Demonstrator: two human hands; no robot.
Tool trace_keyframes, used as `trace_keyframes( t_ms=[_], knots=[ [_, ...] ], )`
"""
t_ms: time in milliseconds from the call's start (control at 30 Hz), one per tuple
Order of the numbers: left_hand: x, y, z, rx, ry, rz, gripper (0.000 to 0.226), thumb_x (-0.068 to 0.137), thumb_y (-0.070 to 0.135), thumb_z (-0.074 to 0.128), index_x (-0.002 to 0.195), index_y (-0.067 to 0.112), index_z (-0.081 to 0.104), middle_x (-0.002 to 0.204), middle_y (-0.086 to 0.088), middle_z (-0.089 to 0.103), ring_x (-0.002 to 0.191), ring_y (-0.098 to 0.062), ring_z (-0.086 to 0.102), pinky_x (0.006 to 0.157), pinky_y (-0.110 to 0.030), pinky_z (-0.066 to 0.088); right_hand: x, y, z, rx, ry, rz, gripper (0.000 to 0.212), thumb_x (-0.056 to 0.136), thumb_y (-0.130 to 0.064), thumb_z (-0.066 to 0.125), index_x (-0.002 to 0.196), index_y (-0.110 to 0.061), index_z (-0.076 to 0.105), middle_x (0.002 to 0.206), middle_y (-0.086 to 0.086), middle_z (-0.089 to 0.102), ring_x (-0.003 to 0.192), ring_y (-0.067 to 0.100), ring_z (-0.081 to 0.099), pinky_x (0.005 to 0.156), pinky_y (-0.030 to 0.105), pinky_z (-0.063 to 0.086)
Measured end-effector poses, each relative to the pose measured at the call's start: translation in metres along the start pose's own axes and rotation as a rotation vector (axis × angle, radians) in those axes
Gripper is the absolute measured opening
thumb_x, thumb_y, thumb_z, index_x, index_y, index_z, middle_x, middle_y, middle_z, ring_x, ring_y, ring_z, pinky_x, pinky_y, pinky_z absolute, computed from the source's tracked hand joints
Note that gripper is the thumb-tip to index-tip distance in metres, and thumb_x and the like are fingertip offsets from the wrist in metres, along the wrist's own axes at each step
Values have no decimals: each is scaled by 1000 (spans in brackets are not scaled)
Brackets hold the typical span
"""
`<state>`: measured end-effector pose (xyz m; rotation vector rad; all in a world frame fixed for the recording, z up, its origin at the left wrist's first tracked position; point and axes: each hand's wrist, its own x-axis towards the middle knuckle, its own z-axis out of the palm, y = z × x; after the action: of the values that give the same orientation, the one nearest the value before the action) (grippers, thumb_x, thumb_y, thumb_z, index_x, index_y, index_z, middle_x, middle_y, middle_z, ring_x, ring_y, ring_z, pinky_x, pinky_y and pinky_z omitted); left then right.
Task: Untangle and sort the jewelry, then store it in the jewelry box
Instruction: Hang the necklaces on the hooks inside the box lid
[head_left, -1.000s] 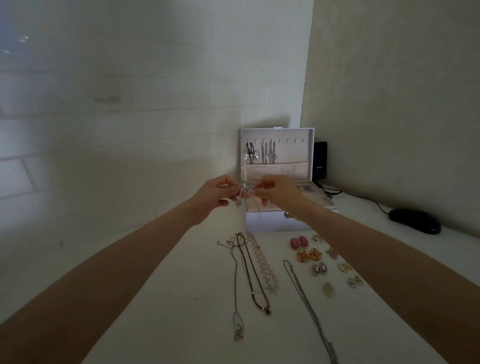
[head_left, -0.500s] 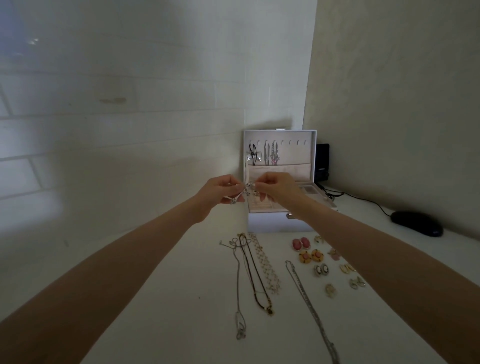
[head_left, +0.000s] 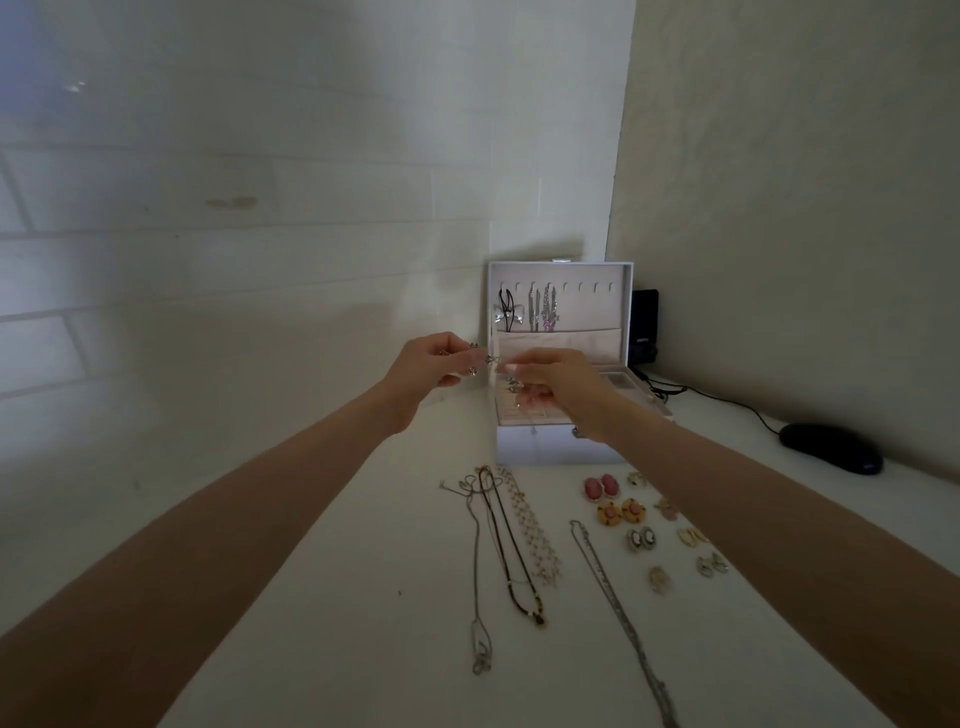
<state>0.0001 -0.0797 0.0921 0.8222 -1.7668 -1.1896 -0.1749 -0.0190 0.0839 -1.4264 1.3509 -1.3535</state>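
A white jewelry box (head_left: 550, 451) stands open at the back of the table, with several necklaces hanging on hooks inside its raised lid (head_left: 592, 275). My left hand (head_left: 428, 370) and my right hand (head_left: 553, 383) are held up in front of the box, both pinching a small silver chain (head_left: 489, 360) stretched between them. Part of the chain hangs bunched under my right fingers. On the table lie several necklaces (head_left: 511, 540) side by side, and several pairs of earrings (head_left: 618, 512) to their right.
A black computer mouse (head_left: 831, 447) with its cable lies at the right by the wall. A black device (head_left: 644, 325) stands behind the box. White walls close the corner at left and back.
Both hands have risen a little and drawn slightly apart, stretching the small chain between them. The items on the table have not moved.
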Motion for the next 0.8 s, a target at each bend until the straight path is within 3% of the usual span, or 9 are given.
trace_keyframes(
  t_ms=[100, 233, 367, 600, 800],
  knots=[
    [-1, 2, 3, -5, 8, 10, 23, 83, 19, 70, 67, 15, 54, 70, 4, 60, 69, -8, 54, 70, -19, 43, -3, 0, 5, 65, -145, 53, 26, 86, -12, 66, 110, -2, 66, 64, 1, 51, 54, 11, 49, 60, 22, 50],
    [-1, 3, 7, -5, 41, 10, 31, 81, 27, 71, 62, 16, 49, 66, 3, 58, 67, -11, 52, 72, -24, 41, -8, -2, 14, 3, -237, 42, 22, 86, -13, 67, 106, -4, 66, 55, -3, 36, 49, 10, 33, 51, 22, 33],
    [-2, 4, 7, 82, 89, 25, 31, 83, 29, 70, 63, 13, 52, 66, -1, 57, 63, -9, 51, 63, -20, 40, -9, -2, 17, -22, -159, 2, 19, 88, -18, 66, 95, 0, 69, 54, 0, 28, 45, 10, 23, 45, 21, 20],
    [-3, -3, 6, 172, 122, 28, 26, 86, 29, 66, 72, 8, 63, 66, -4, 64, 63, -10, 56, 59, -20, 40, -8, -1, 13, -3, 18, -19, 16, 85, -21, 70, 76, -8, 66, 54, 0, 32, 46, 11, 24, 43, 19, 21],
    [-6, -5, 8, 199, 1, 31, 17, 90, 25, 62, 85, 9, 67, 74, 1, 65, 63, -1, 57, 59, -14, 42, -3, 3, 10, 26, 20, 42, 26, 85, -19, 70, 102, -1, 62, 55, -2, 35, 41, 7, 27, 39, 18, 23]
  ],
)
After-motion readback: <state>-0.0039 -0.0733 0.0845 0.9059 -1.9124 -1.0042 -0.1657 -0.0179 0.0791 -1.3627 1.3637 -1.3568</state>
